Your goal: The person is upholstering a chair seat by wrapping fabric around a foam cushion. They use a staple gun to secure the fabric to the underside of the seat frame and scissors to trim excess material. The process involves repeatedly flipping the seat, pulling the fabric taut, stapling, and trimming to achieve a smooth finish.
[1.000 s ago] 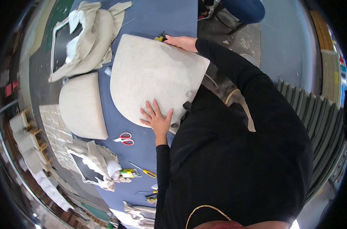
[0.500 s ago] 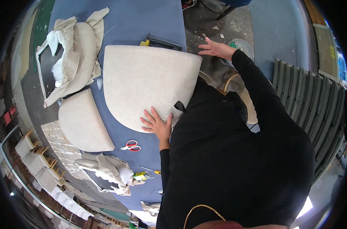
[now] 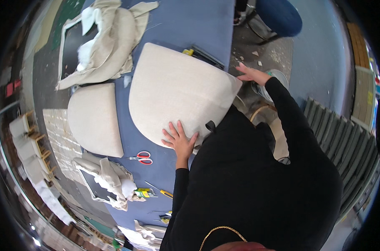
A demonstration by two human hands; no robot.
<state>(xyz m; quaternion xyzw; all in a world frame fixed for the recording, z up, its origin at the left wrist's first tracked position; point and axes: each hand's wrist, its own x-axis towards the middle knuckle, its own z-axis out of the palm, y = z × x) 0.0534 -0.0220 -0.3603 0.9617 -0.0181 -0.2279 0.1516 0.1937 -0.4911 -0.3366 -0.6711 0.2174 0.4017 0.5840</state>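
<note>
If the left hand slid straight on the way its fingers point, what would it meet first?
The left hand lies flat on the large beige upholstered seat cushion, fingers pointing up across it. Going on, it would likely meet only more cushion fabric, then the dark tool at its far edge.

My one head camera looks steeply down from close above my shoulders; the blue table (image 3: 186, 25) fills the frame's upper left, bending toward the rim.

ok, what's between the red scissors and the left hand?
Only bare blue table top separates the scissors from the left hand, which lies flat on the large beige cushion, in the head view.
</note>
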